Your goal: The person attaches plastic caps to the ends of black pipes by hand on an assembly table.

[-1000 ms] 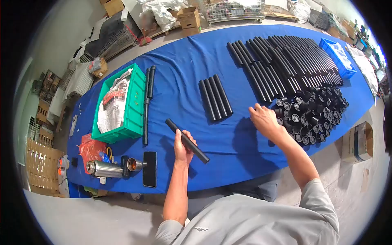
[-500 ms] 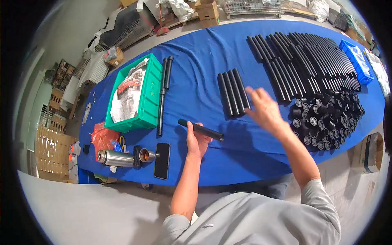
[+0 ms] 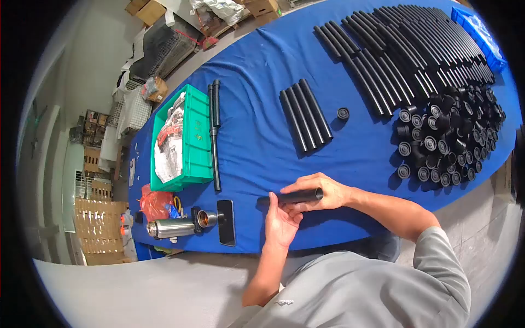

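Observation:
A short black tube lies across both my hands near the front of the blue cloth. My left hand holds it from below toward its left end. Around its right part are the fingers of my right hand, with the open end facing right. Beyond them four similar tubes lie side by side. A single black cap stands just right of these. Longer black tubes with fitted ends lie beside the green crate.
On the left are a green crate, a red plastic bag, a steel flask and a phone. Rows of black tubes, a heap of black caps and a blue tray occupy the right.
My right hand has come back from beside the tube group to the held tube and gripped it. A lone cap now shows beside that group. The camera view has shifted.

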A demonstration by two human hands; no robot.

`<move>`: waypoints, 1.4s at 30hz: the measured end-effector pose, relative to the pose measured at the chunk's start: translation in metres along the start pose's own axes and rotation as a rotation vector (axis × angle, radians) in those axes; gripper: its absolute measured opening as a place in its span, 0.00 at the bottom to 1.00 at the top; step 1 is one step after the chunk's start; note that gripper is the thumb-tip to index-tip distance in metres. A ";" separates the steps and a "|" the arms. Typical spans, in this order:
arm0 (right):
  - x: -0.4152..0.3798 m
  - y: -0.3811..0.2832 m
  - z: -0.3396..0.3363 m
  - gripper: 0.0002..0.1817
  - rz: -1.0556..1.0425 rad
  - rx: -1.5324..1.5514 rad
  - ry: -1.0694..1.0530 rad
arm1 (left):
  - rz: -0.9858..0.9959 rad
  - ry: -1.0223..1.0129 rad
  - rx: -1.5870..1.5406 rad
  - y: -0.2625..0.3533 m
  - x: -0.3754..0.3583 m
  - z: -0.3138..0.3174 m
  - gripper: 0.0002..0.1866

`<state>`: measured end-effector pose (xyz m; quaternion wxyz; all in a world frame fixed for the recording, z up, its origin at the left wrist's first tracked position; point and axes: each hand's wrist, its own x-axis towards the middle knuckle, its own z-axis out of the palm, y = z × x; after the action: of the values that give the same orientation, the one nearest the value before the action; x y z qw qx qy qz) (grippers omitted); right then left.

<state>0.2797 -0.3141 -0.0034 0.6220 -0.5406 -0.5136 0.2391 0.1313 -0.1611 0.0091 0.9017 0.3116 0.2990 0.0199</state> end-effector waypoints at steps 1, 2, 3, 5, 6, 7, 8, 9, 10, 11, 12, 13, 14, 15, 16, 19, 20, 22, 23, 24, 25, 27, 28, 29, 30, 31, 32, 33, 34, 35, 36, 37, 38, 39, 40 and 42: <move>-0.001 -0.002 0.000 0.31 -0.007 -0.010 0.004 | -0.010 0.020 0.014 0.001 -0.003 0.003 0.27; -0.001 -0.003 0.000 0.29 -0.013 -0.022 0.005 | -0.019 0.038 0.025 0.001 -0.006 0.007 0.27; -0.004 -0.005 0.001 0.27 -0.017 -0.035 0.008 | -0.030 0.056 0.035 0.001 -0.010 0.011 0.28; -0.010 -0.014 -0.004 0.24 0.129 0.029 0.003 | -0.031 0.011 0.270 0.004 -0.014 0.006 0.26; -0.015 -0.016 -0.005 0.22 0.202 0.066 0.006 | -0.036 -0.011 0.391 0.004 -0.018 0.001 0.25; -0.018 -0.015 -0.005 0.22 0.198 0.053 0.029 | 0.087 0.021 0.515 0.003 -0.020 -0.004 0.22; -0.021 -0.013 -0.005 0.21 0.194 0.044 0.053 | 0.211 0.054 0.640 0.003 -0.022 -0.010 0.19; -0.023 -0.012 -0.004 0.21 0.190 0.036 0.075 | 0.337 0.087 0.764 0.004 -0.025 -0.014 0.16; -0.022 -0.010 -0.004 0.22 0.181 0.036 0.088 | 0.533 0.129 0.841 0.006 -0.026 -0.008 0.08; -0.023 -0.006 -0.003 0.23 0.169 0.061 0.121 | 0.644 0.139 0.978 0.011 -0.019 -0.030 0.14; -0.023 -0.008 -0.004 0.24 0.185 0.072 0.124 | 0.849 0.097 1.274 0.020 -0.018 -0.017 0.19; -0.021 -0.010 -0.006 0.26 0.198 0.077 0.123 | 1.061 0.046 1.565 0.027 -0.013 -0.001 0.23; -0.022 -0.009 -0.005 0.26 0.178 0.086 0.137 | 1.033 0.048 1.569 0.028 -0.010 0.002 0.29; -0.023 -0.006 -0.004 0.26 0.160 0.096 0.151 | 0.960 0.038 1.581 0.029 -0.006 0.002 0.28; -0.024 -0.005 -0.003 0.26 0.142 0.108 0.165 | 0.885 0.028 1.590 0.029 -0.002 -0.002 0.28; -0.025 -0.009 -0.008 0.26 0.140 0.108 0.120 | 0.700 -0.033 1.566 0.036 0.006 -0.006 0.22; -0.026 -0.010 -0.012 0.25 0.130 0.094 0.094 | 0.634 -0.104 1.575 0.044 0.005 -0.004 0.20; -0.025 -0.011 -0.016 0.24 0.106 0.073 0.041 | 0.450 -0.173 1.556 0.055 -0.002 0.001 0.15; -0.025 -0.013 -0.016 0.23 0.099 0.068 0.023 | 0.389 -0.188 1.512 0.057 -0.004 -0.001 0.16; -0.024 -0.017 -0.017 0.23 0.094 0.061 0.007 | 0.329 -0.205 1.467 0.058 -0.006 -0.006 0.16; -0.024 -0.021 -0.017 0.23 0.092 0.056 -0.010 | 0.266 -0.220 1.418 0.058 -0.008 -0.012 0.17; -0.025 -0.029 -0.019 0.20 0.109 0.096 -0.044 | 0.211 -0.223 1.302 0.056 -0.012 -0.020 0.20; -0.025 -0.032 -0.020 0.19 0.131 0.103 -0.066 | 0.217 -0.225 1.253 0.053 -0.014 -0.021 0.20; -0.024 -0.032 -0.020 0.19 0.152 0.110 -0.090 | 0.224 -0.226 1.202 0.052 -0.015 -0.022 0.21; -0.024 -0.032 -0.019 0.19 0.131 0.117 -0.075 | 0.225 -0.234 1.193 0.052 -0.015 -0.023 0.22; -0.025 -0.032 -0.018 0.19 0.111 0.125 -0.059 | 0.225 -0.243 1.183 0.052 -0.014 -0.024 0.23; -0.025 -0.031 -0.018 0.18 0.091 0.130 -0.044 | 0.226 -0.253 1.173 0.052 -0.013 -0.023 0.25; -0.026 -0.028 -0.017 0.18 0.073 0.144 -0.023 | 0.270 -0.265 1.211 0.051 -0.012 -0.019 0.25; -0.026 -0.023 -0.015 0.18 0.055 0.158 -0.002 | 0.315 -0.276 1.249 0.049 -0.012 -0.013 0.25; -0.026 -0.020 -0.014 0.18 0.037 0.173 0.018 | 0.361 -0.287 1.287 0.047 -0.012 -0.010 0.26; -0.026 -0.021 -0.016 0.18 0.047 0.134 0.020 | 0.345 -0.268 1.297 0.046 -0.010 -0.012 0.26; -0.026 -0.021 -0.018 0.18 0.058 0.095 0.020 | 0.331 -0.249 1.306 0.045 -0.008 -0.017 0.26; -0.025 -0.023 -0.019 0.18 0.068 0.056 0.020 | 0.317 -0.229 1.315 0.044 -0.007 -0.019 0.27; -0.025 -0.024 -0.020 0.18 0.079 0.041 0.015 | 0.288 -0.223 1.291 0.045 -0.007 -0.019 0.26; -0.025 -0.025 -0.021 0.18 0.090 0.026 0.010 | 0.259 -0.218 1.267 0.045 -0.007 -0.018 0.25; -0.026 -0.032 -0.025 0.17 0.124 0.055 0.001 | 0.209 -0.223 1.230 0.046 -0.006 -0.020 0.25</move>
<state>0.2846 -0.3562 0.0193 0.6209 -0.5542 -0.4718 0.2911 0.1223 -0.1145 0.0268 0.5767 0.8006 0.1279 -0.1004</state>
